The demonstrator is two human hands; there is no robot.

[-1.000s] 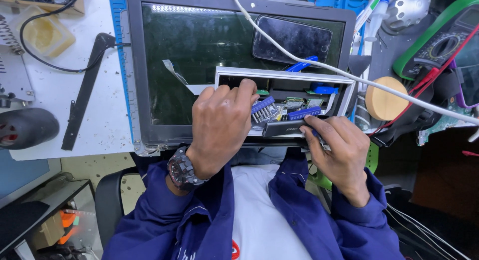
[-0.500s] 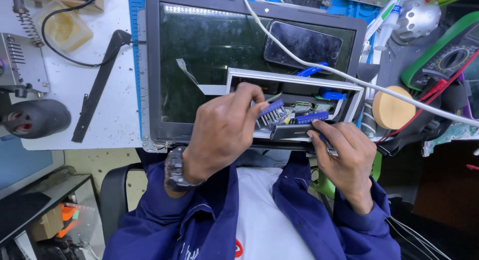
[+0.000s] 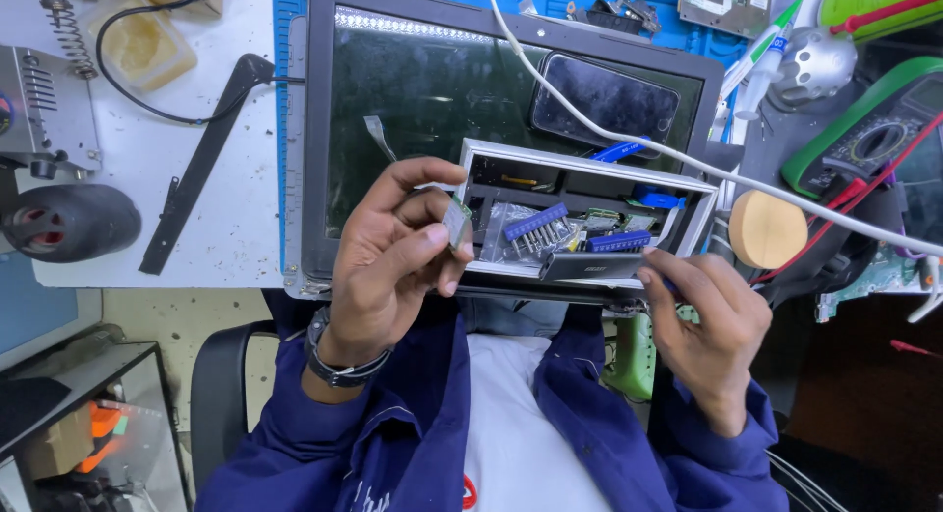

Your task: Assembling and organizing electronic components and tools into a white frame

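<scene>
My left hand (image 3: 388, 261) pinches a small green circuit card (image 3: 457, 223) between thumb and fingers, just left of an open grey parts box (image 3: 693, 217). The box holds blue pin connectors (image 3: 535, 222), small bags and other parts. My right hand (image 3: 702, 320) grips the box's front right edge from below and steadies it. The box rests on the front edge of a laptop screen panel (image 3: 422, 99) lying flat on the bench. A dark phone (image 3: 604, 99) lies on that panel.
A white cable (image 3: 629, 139) crosses over the panel and box. A soldering station (image 3: 44, 109), a black hinge arm (image 3: 201, 168) and a yellow sponge tray (image 3: 138, 45) sit left. A round wooden disc (image 3: 766, 229), a green multimeter (image 3: 869, 139) and red leads crowd the right.
My left hand has come out of the box and moved left, now holding the small green card. The view shifted down slightly. My right hand stays on the box.
</scene>
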